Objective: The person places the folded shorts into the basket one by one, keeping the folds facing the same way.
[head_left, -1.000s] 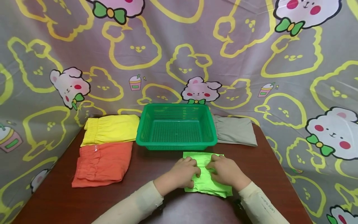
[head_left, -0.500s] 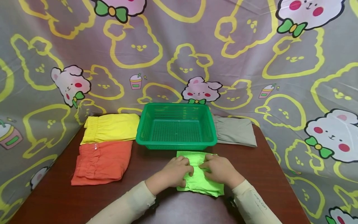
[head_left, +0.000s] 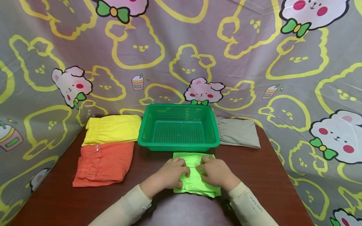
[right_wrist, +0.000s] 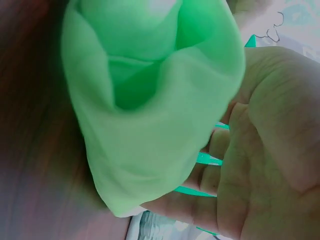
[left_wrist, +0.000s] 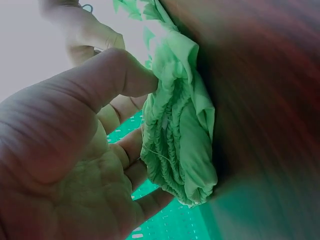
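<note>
A pair of lime-green elastic-waist pants (head_left: 193, 182) lies folded into a small rectangle in front of the basket. My left hand (head_left: 173, 173) rests on its left part, fingertips pressing the top; the left wrist view shows the thumb against the gathered end of the pants (left_wrist: 175, 130). On the right part lies my right hand (head_left: 217, 173), fingers spread and bent lightly down onto the cloth. From the right wrist, the loose folded end of the pants (right_wrist: 145, 150) fills the view and hides that hand's fingertips.
A green plastic basket (head_left: 178, 145) with a slotted floor stands at the back. Yellow folded pants (head_left: 117, 128) and orange folded pants (head_left: 107, 164) lie left of it, grey folded pants (head_left: 240, 133) right. A patterned curtain (head_left: 169, 34) hangs behind the brown table (head_left: 271, 185).
Both hands have slid the lime-green pants leftward along the table, keeping nearly the same pose on the cloth. The basket and the other folded pants have stayed in place.
</note>
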Demonstrator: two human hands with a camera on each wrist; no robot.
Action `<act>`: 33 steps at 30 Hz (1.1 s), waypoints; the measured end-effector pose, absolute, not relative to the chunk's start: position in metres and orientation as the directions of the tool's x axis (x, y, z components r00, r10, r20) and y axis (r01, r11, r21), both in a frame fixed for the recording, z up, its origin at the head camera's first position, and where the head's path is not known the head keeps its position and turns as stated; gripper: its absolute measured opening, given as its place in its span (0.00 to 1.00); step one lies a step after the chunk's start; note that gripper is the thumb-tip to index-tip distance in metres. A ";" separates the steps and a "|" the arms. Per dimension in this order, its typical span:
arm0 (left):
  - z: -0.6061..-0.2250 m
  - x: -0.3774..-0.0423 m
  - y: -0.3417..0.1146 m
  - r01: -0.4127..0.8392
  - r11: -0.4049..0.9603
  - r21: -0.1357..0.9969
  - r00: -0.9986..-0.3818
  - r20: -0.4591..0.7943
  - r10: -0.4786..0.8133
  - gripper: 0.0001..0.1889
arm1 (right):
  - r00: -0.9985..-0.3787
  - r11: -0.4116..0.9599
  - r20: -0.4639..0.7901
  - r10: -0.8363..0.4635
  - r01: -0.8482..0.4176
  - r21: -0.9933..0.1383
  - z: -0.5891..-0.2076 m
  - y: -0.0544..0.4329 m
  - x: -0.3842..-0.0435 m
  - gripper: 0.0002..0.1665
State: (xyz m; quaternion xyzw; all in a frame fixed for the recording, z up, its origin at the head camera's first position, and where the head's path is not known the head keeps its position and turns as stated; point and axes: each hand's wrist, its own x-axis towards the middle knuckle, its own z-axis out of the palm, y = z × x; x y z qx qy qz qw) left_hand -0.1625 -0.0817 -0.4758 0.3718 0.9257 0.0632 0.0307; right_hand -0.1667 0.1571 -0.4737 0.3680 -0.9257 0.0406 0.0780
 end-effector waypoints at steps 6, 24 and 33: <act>-0.476 -0.162 -0.090 0.681 0.720 0.130 -0.724 -0.020 0.689 0.19 | -0.698 0.711 0.196 -0.689 -0.703 -0.003 -0.476 0.150 -0.167 0.15; -0.466 -0.158 -0.108 0.645 0.753 0.128 -0.752 -0.070 0.656 0.19 | -0.680 0.701 0.194 -0.707 -0.710 0.068 -0.476 0.121 -0.167 0.08; -0.464 -0.157 -0.111 0.640 0.760 0.117 -0.760 -0.054 0.648 0.21 | -0.690 0.714 0.203 -0.695 -0.696 0.081 -0.477 0.114 -0.165 0.12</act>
